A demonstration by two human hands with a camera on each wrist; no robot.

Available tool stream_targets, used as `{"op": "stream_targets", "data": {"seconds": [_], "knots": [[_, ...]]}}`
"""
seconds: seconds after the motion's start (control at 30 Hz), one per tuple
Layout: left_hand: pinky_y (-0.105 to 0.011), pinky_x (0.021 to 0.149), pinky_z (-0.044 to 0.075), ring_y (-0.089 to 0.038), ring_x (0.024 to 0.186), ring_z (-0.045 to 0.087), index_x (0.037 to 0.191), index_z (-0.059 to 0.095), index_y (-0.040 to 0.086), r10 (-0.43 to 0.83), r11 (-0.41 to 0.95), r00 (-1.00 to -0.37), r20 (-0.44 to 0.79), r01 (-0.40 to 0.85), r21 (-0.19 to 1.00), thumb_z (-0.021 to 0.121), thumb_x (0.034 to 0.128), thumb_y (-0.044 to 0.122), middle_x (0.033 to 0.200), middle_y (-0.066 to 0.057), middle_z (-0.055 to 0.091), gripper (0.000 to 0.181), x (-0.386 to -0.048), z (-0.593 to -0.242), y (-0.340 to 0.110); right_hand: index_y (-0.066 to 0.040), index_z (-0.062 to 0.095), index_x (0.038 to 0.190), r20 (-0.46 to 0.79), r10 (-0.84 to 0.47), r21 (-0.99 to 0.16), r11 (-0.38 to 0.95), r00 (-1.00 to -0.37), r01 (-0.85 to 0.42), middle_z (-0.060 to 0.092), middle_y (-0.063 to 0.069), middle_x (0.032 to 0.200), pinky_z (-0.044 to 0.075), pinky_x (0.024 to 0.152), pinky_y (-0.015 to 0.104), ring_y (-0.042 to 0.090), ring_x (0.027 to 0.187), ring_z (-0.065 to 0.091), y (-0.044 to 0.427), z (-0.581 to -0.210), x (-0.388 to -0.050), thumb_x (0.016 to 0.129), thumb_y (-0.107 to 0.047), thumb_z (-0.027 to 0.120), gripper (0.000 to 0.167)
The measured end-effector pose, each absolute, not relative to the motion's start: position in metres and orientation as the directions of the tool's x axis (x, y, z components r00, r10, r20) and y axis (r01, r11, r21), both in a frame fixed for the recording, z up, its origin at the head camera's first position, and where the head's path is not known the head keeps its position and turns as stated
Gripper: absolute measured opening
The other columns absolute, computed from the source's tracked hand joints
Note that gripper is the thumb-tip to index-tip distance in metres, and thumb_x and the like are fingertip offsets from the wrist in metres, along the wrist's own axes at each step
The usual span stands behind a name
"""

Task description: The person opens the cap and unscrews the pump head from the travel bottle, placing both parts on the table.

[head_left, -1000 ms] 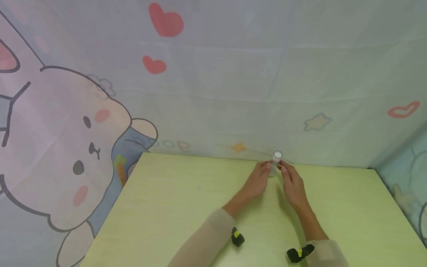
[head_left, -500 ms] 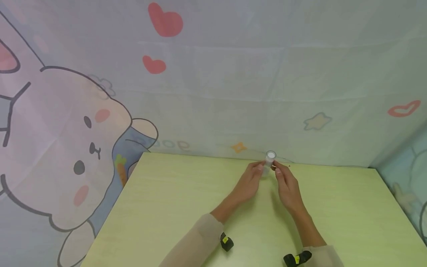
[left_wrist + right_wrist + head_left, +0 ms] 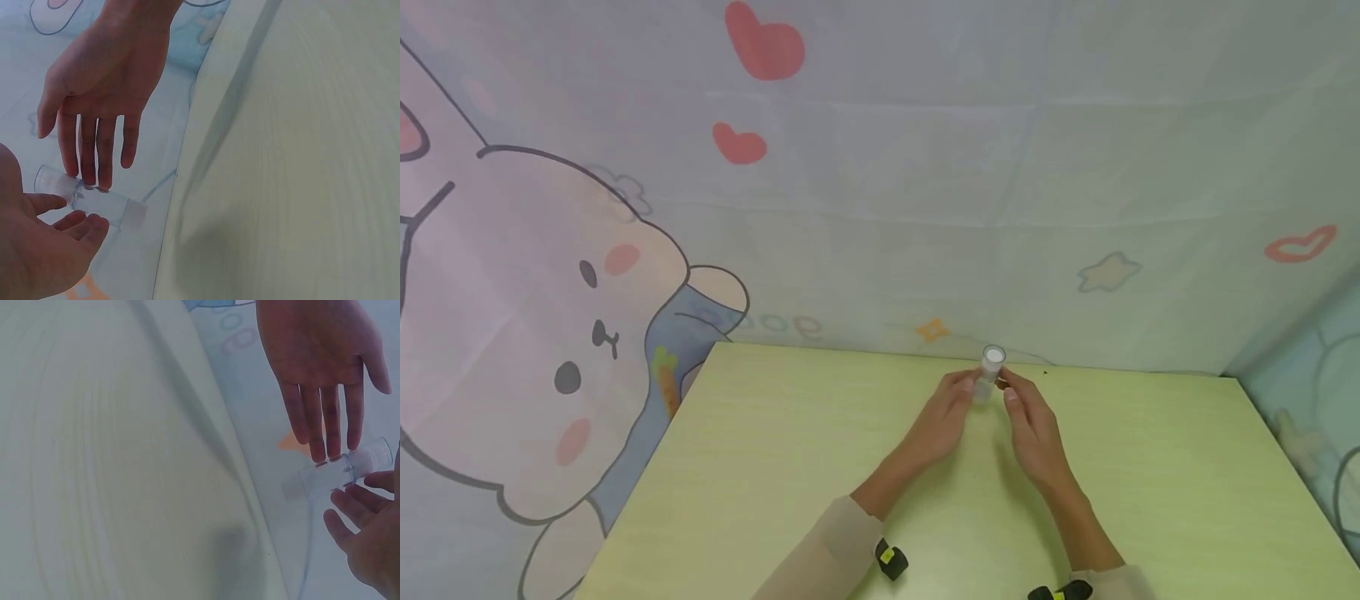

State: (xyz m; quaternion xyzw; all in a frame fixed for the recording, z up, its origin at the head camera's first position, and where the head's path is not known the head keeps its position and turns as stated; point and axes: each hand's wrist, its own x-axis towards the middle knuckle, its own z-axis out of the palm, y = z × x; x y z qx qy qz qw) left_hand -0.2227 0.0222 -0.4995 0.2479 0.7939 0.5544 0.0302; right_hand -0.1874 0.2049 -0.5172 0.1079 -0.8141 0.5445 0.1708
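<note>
A small clear bottle point(image 3: 983, 390) with a transparent cap and a white part inside its top is held up between both hands, near the table's back edge. It leans slightly in the head view. My left hand point(image 3: 943, 417) touches its left side with nearly straight fingers; in the right wrist view that thumb stands away from the bottle point(image 3: 328, 477). From the other side, my right hand point(image 3: 1033, 429) presses with straight fingertips, its thumb also apart from the bottle in the left wrist view. The fingertips partly cover the bottle's middle.
A pale yellow-green table point(image 3: 760, 467) lies below the hands. Behind it hangs a printed cloth point(image 3: 880, 167) with a rabbit, hearts and stars. A tiny dark speck point(image 3: 1045, 372) lies by the back edge. Black wrist cameras point(image 3: 891, 559) are worn at the sleeves.
Both hands have moved left and slightly nearer with the bottle between them. Their hold looks the same. The head view has shifted a little.
</note>
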Motion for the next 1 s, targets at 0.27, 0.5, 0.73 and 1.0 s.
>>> {"op": "stream_targets", "data": {"seconds": [0.27, 0.5, 0.73, 1.0], "knots": [[-0.052, 0.120, 0.040, -0.029, 0.145, 0.047, 0.159, 0.048, 0.010, 0.437, 0.253, -0.868, 0.237, 0.371, 0.893, 0.027, 0.1179, 0.040, 0.156, -0.012, 0.048, 0.055, -0.219, -0.500, 0.011, -0.008, 0.051, 0.155, 0.406, 0.005, -0.847, 0.378, -0.914, -0.374, 0.061, 0.017, 0.144, 0.044, 0.112, 0.039, 0.036, 0.138, 0.055, 0.195, -0.520, -0.186, 0.117, -0.020, 0.042, 0.042], [-0.053, 0.121, 0.038, -0.030, 0.146, 0.045, 0.158, 0.048, 0.008, 0.431, 0.233, -0.871, 0.235, 0.359, 0.904, 0.027, 0.1180, 0.039, 0.156, -0.014, 0.047, 0.055, -0.212, -0.509, 0.004, -0.008, 0.051, 0.155, 0.364, -0.014, -0.861, 0.378, -0.931, -0.342, 0.059, 0.016, 0.147, 0.041, 0.113, 0.062, 0.037, 0.139, 0.053, 0.189, -0.526, -0.181, 0.117, -0.025, 0.039, 0.043], [-0.053, 0.123, 0.036, -0.032, 0.145, 0.047, 0.156, 0.051, 0.007, 0.403, 0.215, -0.887, 0.225, 0.331, 0.919, 0.030, 0.1180, 0.036, 0.154, -0.015, 0.050, 0.052, -0.207, -0.514, -0.001, -0.007, 0.051, 0.155, 0.347, -0.037, -0.865, 0.375, -0.937, -0.334, 0.058, 0.016, 0.148, 0.042, 0.114, 0.059, 0.038, 0.139, 0.054, 0.187, -0.531, -0.179, 0.117, -0.025, 0.040, 0.043], [-0.052, 0.123, 0.036, -0.032, 0.145, 0.047, 0.156, 0.051, 0.008, 0.376, 0.218, -0.903, 0.209, 0.306, 0.927, 0.030, 0.1178, 0.038, 0.153, -0.015, 0.051, 0.053, -0.204, -0.519, -0.003, -0.002, 0.051, 0.154, 0.376, -0.052, -0.852, 0.374, -0.925, -0.367, 0.058, 0.020, 0.148, 0.036, 0.107, 0.010, 0.041, 0.137, 0.055, 0.182, -0.531, -0.177, 0.116, -0.016, 0.043, 0.041]]}}
